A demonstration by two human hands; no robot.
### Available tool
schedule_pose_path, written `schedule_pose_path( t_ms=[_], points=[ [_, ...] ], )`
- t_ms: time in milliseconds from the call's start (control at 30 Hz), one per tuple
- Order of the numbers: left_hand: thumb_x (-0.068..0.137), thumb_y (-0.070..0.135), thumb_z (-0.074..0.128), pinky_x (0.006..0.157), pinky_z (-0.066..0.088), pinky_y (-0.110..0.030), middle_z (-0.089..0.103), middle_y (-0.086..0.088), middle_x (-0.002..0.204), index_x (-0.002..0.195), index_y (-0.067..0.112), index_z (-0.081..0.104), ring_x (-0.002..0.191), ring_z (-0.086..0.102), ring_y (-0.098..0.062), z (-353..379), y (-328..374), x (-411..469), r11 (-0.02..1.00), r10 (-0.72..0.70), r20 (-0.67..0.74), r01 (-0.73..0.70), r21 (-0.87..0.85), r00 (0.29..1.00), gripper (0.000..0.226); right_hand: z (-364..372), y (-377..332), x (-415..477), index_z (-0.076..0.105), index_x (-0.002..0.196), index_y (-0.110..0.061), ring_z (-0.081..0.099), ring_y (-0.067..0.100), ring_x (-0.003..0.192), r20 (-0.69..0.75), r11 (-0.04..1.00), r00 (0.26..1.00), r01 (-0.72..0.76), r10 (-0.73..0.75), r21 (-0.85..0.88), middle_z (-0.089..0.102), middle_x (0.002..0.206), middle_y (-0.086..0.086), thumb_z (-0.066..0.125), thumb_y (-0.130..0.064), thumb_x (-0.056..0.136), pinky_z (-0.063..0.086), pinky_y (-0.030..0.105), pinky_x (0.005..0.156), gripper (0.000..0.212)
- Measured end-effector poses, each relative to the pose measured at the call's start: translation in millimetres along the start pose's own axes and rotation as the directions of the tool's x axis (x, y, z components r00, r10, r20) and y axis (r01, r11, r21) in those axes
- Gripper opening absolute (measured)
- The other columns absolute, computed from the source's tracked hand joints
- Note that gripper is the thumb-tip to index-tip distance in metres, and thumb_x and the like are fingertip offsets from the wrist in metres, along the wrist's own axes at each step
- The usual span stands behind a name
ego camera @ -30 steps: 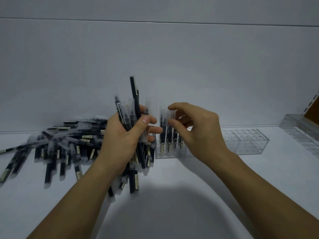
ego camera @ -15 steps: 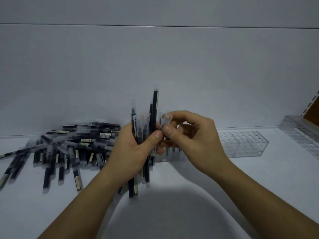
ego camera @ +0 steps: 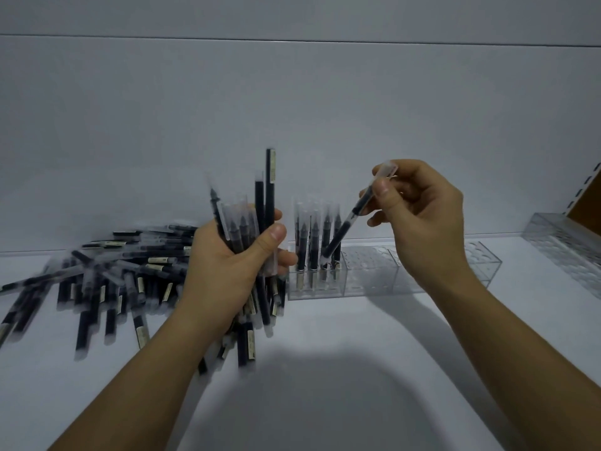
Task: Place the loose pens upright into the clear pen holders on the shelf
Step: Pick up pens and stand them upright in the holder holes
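Note:
My left hand grips a bundle of black pens with clear caps, held upright above the white shelf. My right hand pinches a single pen near its cap end. That pen slants down to the left, its lower tip at the left section of the clear pen holder. Several pens stand upright in that left section. A pile of loose pens lies on the shelf to the left, partly hidden behind my left hand.
The clear holder's middle and right sections show open holes. A second clear holder lies along the right edge. A white back wall stands close behind, and a slotted shelf upright is at far right.
My right hand drew one pen out of the bundle in my left hand and carried it right, toward the holder. The bundle stayed roughly in place.

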State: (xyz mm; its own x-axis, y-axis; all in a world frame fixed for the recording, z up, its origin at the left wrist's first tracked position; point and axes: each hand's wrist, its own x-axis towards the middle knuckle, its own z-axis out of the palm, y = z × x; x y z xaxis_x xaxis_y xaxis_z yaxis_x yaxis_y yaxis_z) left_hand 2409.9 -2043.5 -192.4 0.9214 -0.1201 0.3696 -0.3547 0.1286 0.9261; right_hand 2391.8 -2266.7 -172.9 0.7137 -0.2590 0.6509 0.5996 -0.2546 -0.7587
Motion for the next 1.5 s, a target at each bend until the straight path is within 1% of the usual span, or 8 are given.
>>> schedule_pose_path(
  t_ms=[167, 433, 800, 933, 1067, 1233, 1300, 1500],
  points=[
    [0.087, 0.022, 0.068, 0.055, 0.055, -0.026, 0.065, -0.022, 0.067, 0.100, -0.001, 0.068, 0.055, 0.068, -0.022, 1.6, 3.1, -0.8, 0.997, 0.056, 0.036, -0.058, 0.056, 0.998, 0.027, 0.2, 5.1, 0.1, 0.065, 0.107, -0.010, 0.073, 0.020, 0.074, 0.019, 0.992, 0.999, 0.043, -0.041, -0.115, 0.070, 0.087, 0.006, 0.065, -0.005, 0.099, 0.058, 0.028, 0.063, 0.009],
    [0.091, 0.022, 0.063, 0.055, 0.057, -0.036, 0.072, -0.010, 0.083, 0.102, 0.004, 0.063, 0.054, 0.063, -0.024, 0.3, 3.2, -0.8, 0.995, 0.097, 0.050, -0.098, 0.019, 0.994, 0.021, 10.7, 13.4, -12.3, 0.063, 0.119, -0.020, 0.070, 0.012, 0.078, 0.209, 0.885, 0.966, 0.228, -0.153, -0.407, 0.067, 0.085, -0.009, 0.074, -0.013, 0.093, 0.059, 0.026, 0.074, 0.029],
    [0.093, 0.024, 0.059, 0.054, 0.056, -0.031, 0.075, -0.010, 0.089, 0.104, 0.009, 0.063, 0.061, 0.069, -0.029, 3.4, 5.1, -3.3, 0.995, 0.083, 0.119, -0.090, 0.054, 0.989, 0.019, 14.8, 10.4, -16.1, 0.062, 0.117, -0.018, 0.060, 0.012, 0.070, 0.206, 0.775, 0.945, 0.327, -0.255, -0.540, 0.060, 0.088, -0.010, 0.076, -0.019, 0.092, 0.048, 0.016, 0.061, 0.029],
    [0.092, 0.026, 0.059, 0.052, 0.057, -0.033, 0.075, -0.010, 0.088, 0.102, 0.009, 0.064, 0.061, 0.071, -0.029, 3.8, 5.9, -4.8, 0.993, 0.057, 0.187, -0.076, 0.095, 0.981, 0.020, 15.9, 1.7, -18.8, 0.063, 0.128, -0.012, 0.056, 0.009, 0.066, 0.239, 0.732, 0.882, 0.470, -0.406, -0.494, 0.062, 0.090, -0.008, 0.073, -0.007, 0.092, 0.043, 0.008, 0.062, 0.038],
    [0.093, 0.024, 0.059, 0.053, 0.058, -0.035, 0.076, -0.009, 0.088, 0.105, 0.012, 0.065, 0.063, 0.073, -0.029, 5.6, 4.7, -5.5, 0.990, 0.049, 0.272, -0.083, 0.116, 0.961, 0.018, 19.3, 2.4, -21.8, 0.068, 0.130, -0.012, 0.062, 0.011, 0.080, 0.402, 0.652, 0.805, 0.591, -0.436, -0.476, 0.071, 0.104, 0.002, 0.067, 0.001, 0.092, 0.050, 0.017, 0.065, 0.040],
    [0.093, 0.021, 0.057, 0.059, 0.061, -0.036, 0.074, -0.011, 0.089, 0.099, 0.006, 0.062, 0.070, 0.074, -0.034, 6.7, 4.7, -7.0, 0.999, 0.042, 0.216, -0.040, -0.011, 0.975, 0.017, 12.0, 2.6, -16.2, 0.073, 0.114, -0.007, 0.056, 0.000, 0.073, 0.184, 0.676, 0.855, 0.500, -0.485, -0.541, 0.073, 0.098, 0.003, 0.073, -0.005, 0.093, 0.046, 0.006, 0.068, 0.021],
    [0.092, 0.022, 0.058, 0.062, 0.061, -0.039, 0.071, -0.009, 0.085, 0.097, 0.006, 0.063, 0.071, 0.074, -0.035, 5.9, 3.1, -5.3, 0.998, 0.051, 0.156, -0.047, -0.032, 0.986, 0.018, 4.6, 3.0, -10.7, 0.073, 0.114, -0.008, 0.060, 0.005, 0.066, 0.068, 0.737, 0.887, 0.420, -0.457, -0.530, 0.071, 0.094, 0.001, 0.073, -0.007, 0.094, 0.050, 0.013, 0.063, 0.020],
    [0.089, 0.025, 0.060, 0.071, 0.061, -0.034, 0.070, -0.017, 0.076, 0.107, 0.011, 0.068, 0.075, 0.072, -0.031, 5.1, -1.1, -5.5, 0.999, 0.039, 0.122, -0.037, -0.014, 0.992, 0.024, -0.9, 6.6, -3.2, 0.076, 0.109, -0.020, 0.059, 0.007, 0.077, -0.080, 0.955, 0.984, 0.130, -0.157, -0.268, 0.061, 0.097, 0.004, 0.074, -0.015, 0.094, 0.048, 0.022, 0.057, 0.016]
  ],
)
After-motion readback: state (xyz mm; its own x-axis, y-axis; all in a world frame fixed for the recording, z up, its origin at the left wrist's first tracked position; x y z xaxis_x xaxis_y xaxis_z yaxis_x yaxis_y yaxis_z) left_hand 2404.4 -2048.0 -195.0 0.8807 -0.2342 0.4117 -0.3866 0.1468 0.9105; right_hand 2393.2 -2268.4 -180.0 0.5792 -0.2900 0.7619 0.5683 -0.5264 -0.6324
